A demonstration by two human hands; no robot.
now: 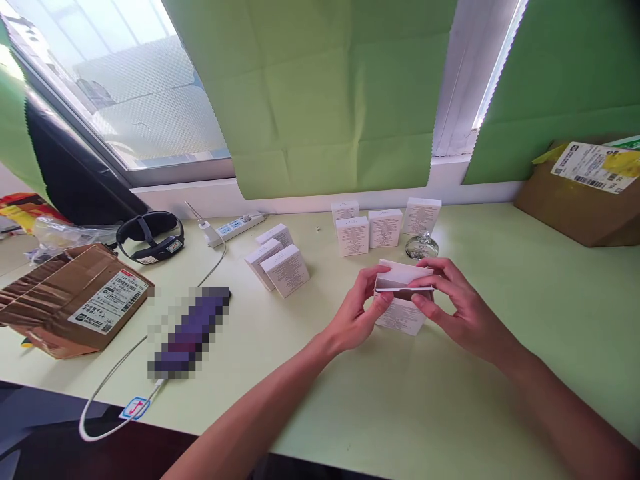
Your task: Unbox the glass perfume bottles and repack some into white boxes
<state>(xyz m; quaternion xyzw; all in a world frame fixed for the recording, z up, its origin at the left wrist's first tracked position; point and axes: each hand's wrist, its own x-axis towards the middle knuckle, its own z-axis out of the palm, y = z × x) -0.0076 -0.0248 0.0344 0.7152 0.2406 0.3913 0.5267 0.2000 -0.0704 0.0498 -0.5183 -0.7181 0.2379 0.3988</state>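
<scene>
Fingers: left hand grips the left end of the open white box, thumb on the near wall, fingers wrapped over the far side by the raised flap. Right hand pinches the right end, thumb at the near top edge, fingers bent over flap and opening. Both wrists angled inward, forearms coming up from the lower corners. Box sits between the hands, right of centre over the green table; can't tell if its base touches.

Counts: 8 white boxes total. 1 in hands, 4 standing behind it, 3 clustered to the left, leaning or tilted. 1 clear glass piece just beyond the right hand. Farther out: 1 power strip, 1 head strap device, 1 pixelated dark object with white cable, 2 brown cartons, one each side.
</scene>
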